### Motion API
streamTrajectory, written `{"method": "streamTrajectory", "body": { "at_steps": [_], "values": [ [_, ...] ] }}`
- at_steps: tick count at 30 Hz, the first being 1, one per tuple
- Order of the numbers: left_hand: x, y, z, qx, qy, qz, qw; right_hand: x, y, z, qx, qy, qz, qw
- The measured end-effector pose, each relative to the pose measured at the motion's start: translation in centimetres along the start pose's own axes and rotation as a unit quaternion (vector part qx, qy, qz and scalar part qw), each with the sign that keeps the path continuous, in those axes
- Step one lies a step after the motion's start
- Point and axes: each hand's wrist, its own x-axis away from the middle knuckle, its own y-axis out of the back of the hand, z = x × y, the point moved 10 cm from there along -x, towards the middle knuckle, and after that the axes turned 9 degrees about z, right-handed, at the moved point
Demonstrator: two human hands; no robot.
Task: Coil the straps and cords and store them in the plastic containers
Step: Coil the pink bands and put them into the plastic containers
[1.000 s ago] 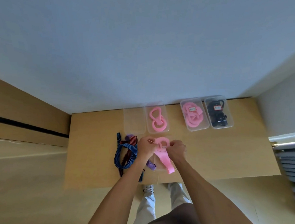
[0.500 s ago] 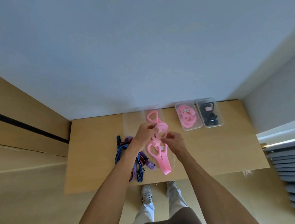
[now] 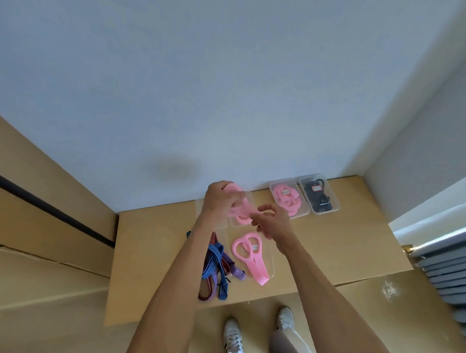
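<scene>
Both hands are raised over the far edge of the wooden surface (image 3: 164, 254), close to the wall. The left hand (image 3: 220, 200) has its grip closed around a coiled pink strap (image 3: 242, 205), fingers curled about the upper loop. The right hand (image 3: 271, 221) sits just beside it with fingers curled toward the same strap; whether its grip actually pinches the strap cannot be told, since the fingertips blur against the pink.

Nearer the person than the hands, a clear plastic container (image 3: 271, 263) lies on the surface with a second pink strap (image 3: 249, 253) in it, looped at the far end, its tail hanging over the container's near rim. Left of that container lies a loose tangle of blue, red and purple straps (image 3: 216, 264), partly hidden by the left forearm.

Right of the hands, against the wall, stand two more clear containers side by side: one holds coiled pink straps (image 3: 286, 198) and carries a small label, the other holds black cords (image 3: 319, 197), also labelled.

Beyond the surface's near edge, white shoes (image 3: 233, 340) stand on the floor.
</scene>
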Motion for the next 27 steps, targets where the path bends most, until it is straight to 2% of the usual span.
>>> {"method": "streamTrajectory", "body": {
  "at_steps": [4,7,9,12,13,16,19,21,23,25,27],
  "values": [
    [0.8,-0.3,1.5,-0.093,0.034,-0.005,0.995,-0.3,1.7,1.5,0.119,-0.032,0.051,0.991],
    [1.0,-1.4,2.2,-0.062,0.062,-0.024,0.996,-0.6,4.1,2.0,0.193,-0.063,0.092,0.975],
    [1.0,-3.4,2.0,-0.044,0.076,-0.026,0.996,-0.9,6.7,2.7,0.236,-0.058,0.056,0.968],
    [0.8,-6.9,0.5,-0.042,0.066,-0.031,0.996,-0.7,10.9,5.1,0.276,-0.017,-0.101,0.956],
    [0.7,-8.1,0.2,-0.031,0.063,-0.031,0.997,-0.5,11.2,6.1,0.284,0.008,-0.128,0.950],
    [0.2,-10.6,0.1,0.056,0.088,-0.038,0.994,-0.3,10.3,8.1,0.284,0.089,-0.137,0.945],
    [0.2,-11.4,0.5,0.193,0.115,-0.059,0.973,0.3,8.2,8.9,0.261,0.183,-0.059,0.946],
    [0.3,-10.9,0.4,0.211,0.114,-0.073,0.968,0.6,7.7,8.5,0.240,0.204,-0.023,0.949],
    [0.6,-10.4,0.4,0.203,0.108,-0.076,0.970,0.4,8.5,7.9,0.241,0.193,-0.062,0.949],
    [0.8,-10.2,0.1,0.211,0.092,-0.068,0.971,0.6,9.4,7.9,0.258,0.195,-0.132,0.937],
    [1.0,-9.9,-0.5,0.190,0.075,-0.059,0.977,0.9,9.9,7.9,0.231,0.186,-0.178,0.938]
  ]
}}
